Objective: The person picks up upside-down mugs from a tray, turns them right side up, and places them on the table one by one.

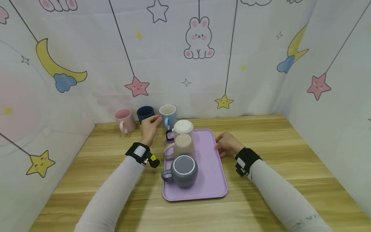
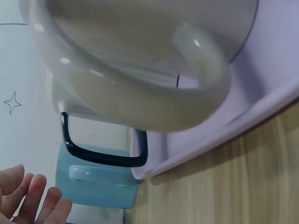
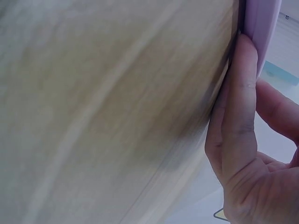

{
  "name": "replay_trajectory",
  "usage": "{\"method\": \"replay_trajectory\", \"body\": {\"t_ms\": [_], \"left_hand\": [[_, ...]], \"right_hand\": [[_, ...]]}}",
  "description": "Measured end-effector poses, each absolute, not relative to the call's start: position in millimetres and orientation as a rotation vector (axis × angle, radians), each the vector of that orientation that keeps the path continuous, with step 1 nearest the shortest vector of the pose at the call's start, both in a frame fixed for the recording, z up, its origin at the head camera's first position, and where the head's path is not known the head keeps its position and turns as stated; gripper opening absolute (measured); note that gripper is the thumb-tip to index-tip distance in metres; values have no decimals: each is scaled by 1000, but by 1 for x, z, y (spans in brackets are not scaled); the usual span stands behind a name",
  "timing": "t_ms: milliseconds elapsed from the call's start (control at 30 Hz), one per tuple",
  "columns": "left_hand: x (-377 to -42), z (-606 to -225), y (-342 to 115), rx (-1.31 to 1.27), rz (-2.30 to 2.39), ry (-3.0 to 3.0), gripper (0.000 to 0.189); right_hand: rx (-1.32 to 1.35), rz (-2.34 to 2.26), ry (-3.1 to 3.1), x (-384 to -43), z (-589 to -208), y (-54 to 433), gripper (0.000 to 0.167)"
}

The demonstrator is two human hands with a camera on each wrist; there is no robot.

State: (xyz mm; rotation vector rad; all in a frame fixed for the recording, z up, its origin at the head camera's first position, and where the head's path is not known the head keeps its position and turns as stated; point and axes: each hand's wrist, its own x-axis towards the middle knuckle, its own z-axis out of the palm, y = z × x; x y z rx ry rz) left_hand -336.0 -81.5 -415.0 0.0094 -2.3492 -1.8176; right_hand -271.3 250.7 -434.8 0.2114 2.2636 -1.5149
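My left hand (image 1: 149, 129) hovers in front of the navy mug (image 1: 145, 112), just left of the light blue mug (image 1: 171, 118). Its fingers bend loosely and hold nothing; in the left wrist view the fingers (image 2: 35, 200) are apart from the blue mug. At the tray's right rim, my right hand (image 1: 228, 144) pinches the edge of the lilac tray (image 1: 210, 174). Along the tray's left side stand three upturned mugs: a white mug (image 1: 183, 127) with a black handle, a beige mug (image 1: 184, 148) and a grey mug (image 1: 185, 172). Their handles point left.
An upright pink mug (image 1: 124, 120) stands left of the navy one, near the back edge of the wooden table (image 1: 275, 167). A white patterned curtain (image 1: 174, 64) hangs behind the mugs and along both sides.
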Motion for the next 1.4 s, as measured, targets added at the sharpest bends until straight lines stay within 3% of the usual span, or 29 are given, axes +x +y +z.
{"method": "replay_trajectory", "body": {"t_ms": [633, 1400], "left_hand": [[-319, -396, -88, -618, -1280, -2812, 33], [-322, -400, -64, -746, -764, -2828, 14]], "right_hand": [[197, -1517, 2285, -268, -433, 249, 39], [203, -1528, 2266, -268, -434, 249, 38]]}}
